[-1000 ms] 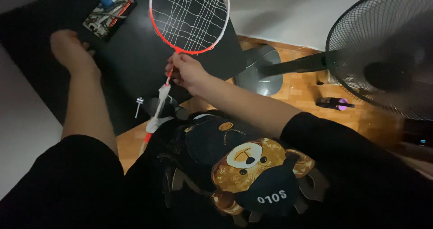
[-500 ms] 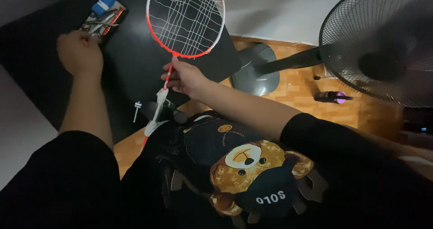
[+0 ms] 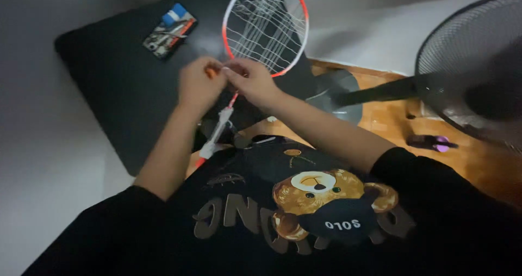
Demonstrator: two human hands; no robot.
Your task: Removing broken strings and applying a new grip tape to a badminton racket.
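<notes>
Badminton racket (image 3: 266,29) head at upper centre — left hand (image 3: 200,86) and right hand (image 3: 252,81) meet, fingers pinched at frame base, forearms angled up from lower frame.

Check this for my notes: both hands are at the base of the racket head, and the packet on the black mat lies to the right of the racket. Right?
One thing is wrong. The head view shows the packet lying left of the racket, not right. Both the left hand and the right hand are at the base of the racket head, and the packet is on the black mat.
</notes>
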